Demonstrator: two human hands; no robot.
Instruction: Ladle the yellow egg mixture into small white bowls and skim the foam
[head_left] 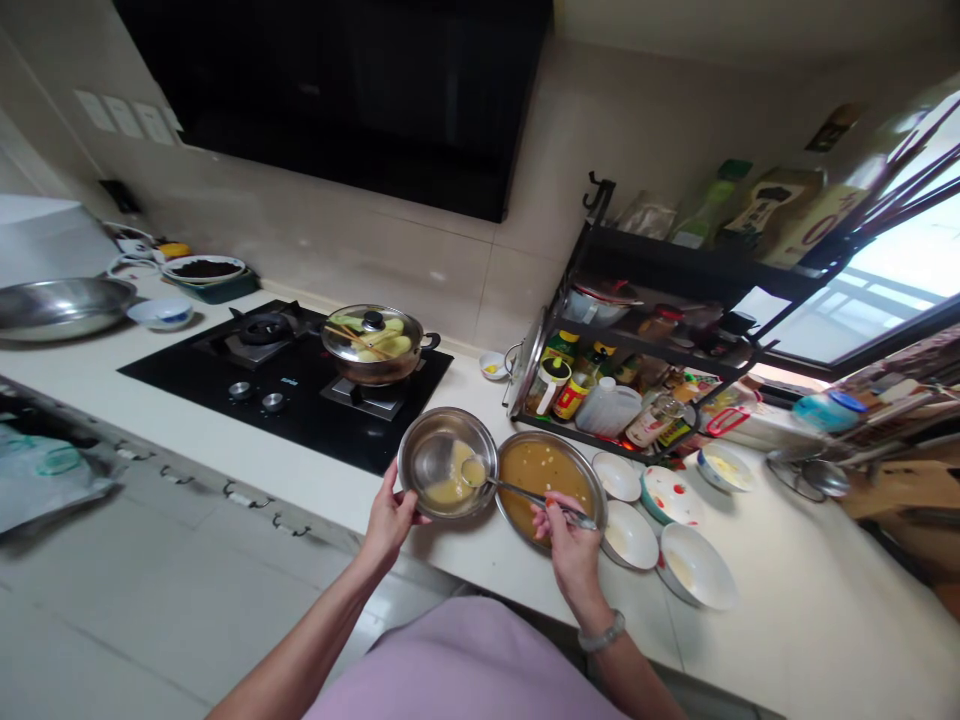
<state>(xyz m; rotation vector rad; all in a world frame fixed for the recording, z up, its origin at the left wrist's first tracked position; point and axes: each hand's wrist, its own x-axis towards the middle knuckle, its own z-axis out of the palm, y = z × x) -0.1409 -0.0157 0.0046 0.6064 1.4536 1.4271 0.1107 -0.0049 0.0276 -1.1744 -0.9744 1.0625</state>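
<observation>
- At the far left, a wide steel pan [64, 312] sits on the counter, with a small white bowl [161, 318] just beside it.
- Next, a black cooktop [184, 368] with 2 knobs; on its right burner stands a lidded pot [371, 373], pale green pieces showing through the glass.
- The left hand [391, 515] grasps the near left rim of a metal bowl [429, 447], thumb over the edge; I cannot tell whether its base touches the counter.
- Inside that bowl is yellowish liquid, where the head of a ladle [525, 493] lies.
- Just right, a metal basin [551, 435] holds brown liquid; the ladle's handle crosses above it.
- The right hand [568, 540] is closed around that handle.
- Rightward, 4 bowls [630, 538] cluster beside the basin, below a black rack [667, 265] of bottles.
</observation>
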